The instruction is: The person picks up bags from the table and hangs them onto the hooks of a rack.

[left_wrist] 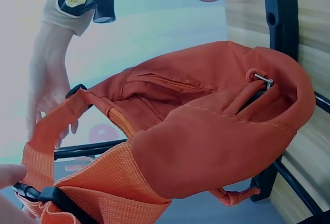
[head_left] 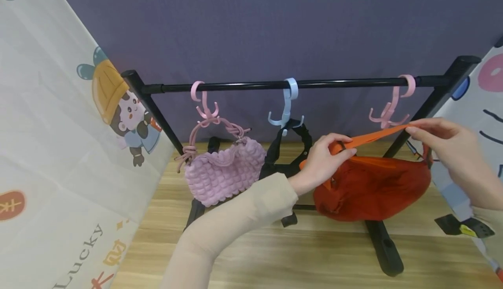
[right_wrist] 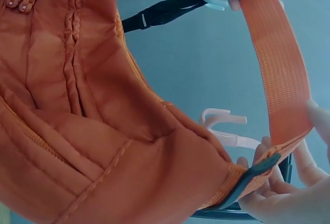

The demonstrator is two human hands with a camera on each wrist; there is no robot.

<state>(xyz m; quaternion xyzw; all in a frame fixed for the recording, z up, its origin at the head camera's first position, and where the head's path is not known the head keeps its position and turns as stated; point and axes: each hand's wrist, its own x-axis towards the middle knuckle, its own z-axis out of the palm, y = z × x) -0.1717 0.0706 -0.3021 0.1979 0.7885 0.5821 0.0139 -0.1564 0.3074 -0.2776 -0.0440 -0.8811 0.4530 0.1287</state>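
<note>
An orange-red bag (head_left: 373, 188) hangs by its orange webbing strap (head_left: 375, 137) in front of the rack's right part. My left hand (head_left: 323, 161) pinches the strap at its left end, beside a black buckle (left_wrist: 64, 203) that shows in the left wrist view. At the other end, my right hand (head_left: 453, 149) holds the strap between thumb and fingers, so it stretches between both hands. The right wrist view has a dark slider (right_wrist: 247, 180) close to the right fingers. Just behind the strap, a pink hook (head_left: 387, 112) on the rail carries nothing.
A black rack rail (head_left: 243, 86) crosses the view. On its left, a pink hook (head_left: 205, 105) carries a puffy lilac bag (head_left: 224, 171); in the middle, a blue hook (head_left: 287, 103) carries a black bag (head_left: 275, 162). The rack's foot (head_left: 385, 249) stands on the wooden surface (head_left: 294, 254).
</note>
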